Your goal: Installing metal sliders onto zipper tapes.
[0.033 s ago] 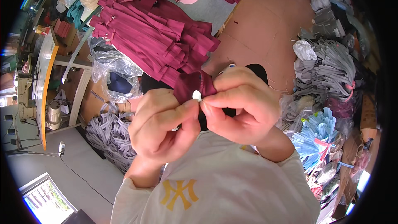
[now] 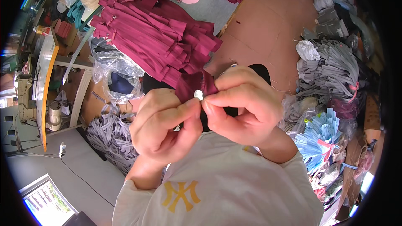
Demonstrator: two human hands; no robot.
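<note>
In front of my chest, my left hand [image 2: 165,123] and my right hand [image 2: 247,102] meet, fingertips almost touching. Both are closed in a pinch on a small maroon cloth piece [image 2: 190,84] with a stitched seam. A small, shiny white piece [image 2: 198,95] shows at the cloth's near edge between my thumbs and forefingers; I cannot make out its kind. Much of the cloth is hidden behind my fingers. Just beyond my hands lies a large pile of long maroon fabric strips [image 2: 155,37].
On the right are grey fabric bundles [image 2: 335,65] and a tied light-blue bundle [image 2: 320,138]. Clear plastic bags [image 2: 119,73] and grey strips [image 2: 111,136] lie to the left, near an orange-edged table [image 2: 51,88]. Reddish floor [image 2: 268,29] stretches ahead.
The small white piece has tilted slightly between my fingertips. My hands and the maroon cloth have shifted only a hair.
</note>
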